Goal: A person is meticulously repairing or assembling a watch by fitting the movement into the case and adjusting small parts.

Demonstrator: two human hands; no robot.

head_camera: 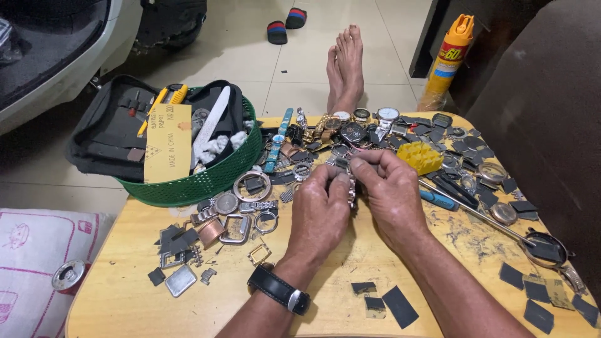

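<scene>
Cloth with pink stitching (31, 263) lies at the far left beside the table (125, 300), a round metal tin (67, 276) resting on its edge. Next comes a green basket (206, 178) holding a black tool pouch (106, 134), a yellow card (167, 143) and a white file. Below it on the wood sit loose watch cases (211, 230), metal rings (252, 186) and small dark squares.

At the middle, the left hand (320, 209), with a black-strapped watch (278, 289) on its wrist, and the right hand (388, 194) meet fingertip to fingertip, both pinched closed on a metal watch band (352, 188) held just above the table. The band looks light but jointed, so it would flop between links; it is likely slick and easy to drop, and seems best taken by its edges near the joint being worked, as both hands do now.

Behind the hands lies a row of wristwatches (350, 119); to the right are a yellow plastic block (421, 156), a blue-handled tool (438, 200), long tweezers and more dark squares (538, 291).

The table is pale wood, scuffed and smudged with dark marks. It stands on a tiled floor (250, 56), where bare feet (345, 66) stretch out, sandals (285, 25) lie beyond, and an orange spray can (446, 62) stands by dark furniture.
</scene>
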